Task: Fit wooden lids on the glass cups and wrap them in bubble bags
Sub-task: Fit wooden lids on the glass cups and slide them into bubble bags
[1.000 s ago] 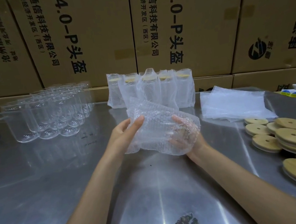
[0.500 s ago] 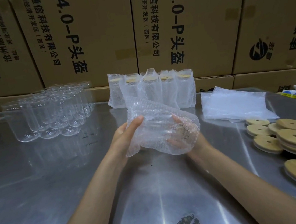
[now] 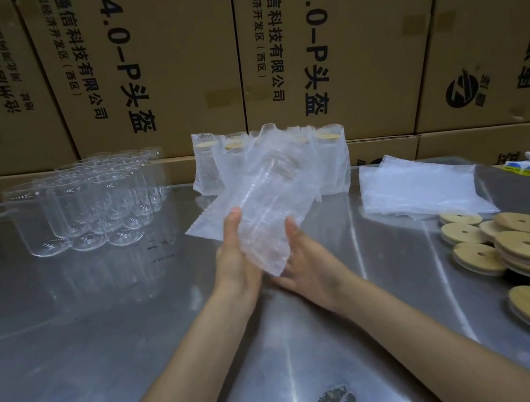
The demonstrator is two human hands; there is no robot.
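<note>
Above the middle of the steel bench (image 3: pixel 75 335), a glass cup in a bubble bag (image 3: pixel 267 207) was held between both hands, tilted with its top leaning away toward the far edge. The left hand (image 3: pixel 236 262) pressed against the bag's left side, thumb stretched up along it and fingers hidden behind the wrap. The right hand (image 3: pixel 306 262) cupped the bag's lower right side with the palm turned up and the fingers loosely bent under it. A loose flap of the bag hung out to the left, close to the bench top. Whether a lid sat on this cup could not be told through the wrap.

Along the far edge, behind the held cup, stood a row of wrapped cups (image 3: pixel 331 161) with wooden lids showing at their tops. Toward the far left corner stood a cluster of bare glass cups (image 3: pixel 87 203), upright and close together. Near the far right corner lay a flat stack of empty bubble bags (image 3: pixel 419 188). Along the right edge lay a heap of round wooden lids (image 3: pixel 520 249), some overlapping, each with a small hole. Cardboard boxes (image 3: pixel 161 64) formed a wall behind the bench.
</note>
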